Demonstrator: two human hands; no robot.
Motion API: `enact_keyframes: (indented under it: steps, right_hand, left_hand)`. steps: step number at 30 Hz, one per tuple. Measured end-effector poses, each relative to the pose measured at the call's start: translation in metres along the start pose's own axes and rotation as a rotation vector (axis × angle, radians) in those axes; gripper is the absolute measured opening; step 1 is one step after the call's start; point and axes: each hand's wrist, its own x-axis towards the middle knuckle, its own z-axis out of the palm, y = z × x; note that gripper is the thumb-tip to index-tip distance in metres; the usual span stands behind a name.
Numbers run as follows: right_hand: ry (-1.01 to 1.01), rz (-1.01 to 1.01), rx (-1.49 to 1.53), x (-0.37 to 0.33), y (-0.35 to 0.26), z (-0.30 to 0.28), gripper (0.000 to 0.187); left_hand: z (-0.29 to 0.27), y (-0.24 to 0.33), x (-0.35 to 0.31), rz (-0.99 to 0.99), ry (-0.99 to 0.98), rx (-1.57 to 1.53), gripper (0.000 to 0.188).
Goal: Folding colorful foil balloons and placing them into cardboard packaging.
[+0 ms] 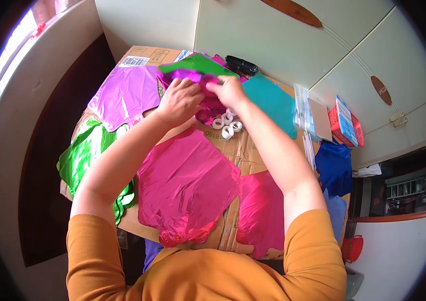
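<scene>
At the far part of the cardboard, both my hands are on a shiny magenta foil piece, which looks like a flat, uninflated foil balloon. My left hand, fingers curled, is at its left side. On its right side my right hand pinches the foil between thumb and fingers. A green foil piece lies just beyond them. Close below my right hand sit several small white ribbon rolls. A large magenta foil piece is spread flat between my forearms.
Lilac and bright green foil pieces lie left. Teal, hot-pink and dark blue foil pieces lie right. A black object is at the back. Cardboard covers the surface, and a red basket stands right.
</scene>
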Motion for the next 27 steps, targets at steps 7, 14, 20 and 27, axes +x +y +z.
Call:
enact_keyframes:
  steps: [7,14,20,27]
  right_hand:
    - [0.892,0.036,-0.008,0.07,-0.09,-0.196,0.027]
    - [0.507,-0.63,-0.461,-0.035,-0.128,-0.247,0.018]
    - [0.059,-0.406,-0.359,-0.117,0.037,-0.197,0.016]
    - [-0.037,-0.175,-0.159,-0.14,0.07,-0.188,0.017]
  left_hand:
    - [-0.006,0.014,-0.006,-0.344,-0.31,-0.079,0.036]
    - [-0.023,0.016,-0.002,-0.312,-0.189,-0.042,0.03]
    - [-0.009,0.113,0.058,0.456,-0.144,-0.681,0.022]
    - [0.063,0.172,0.077,0.569,-0.328,-0.404,0.029]
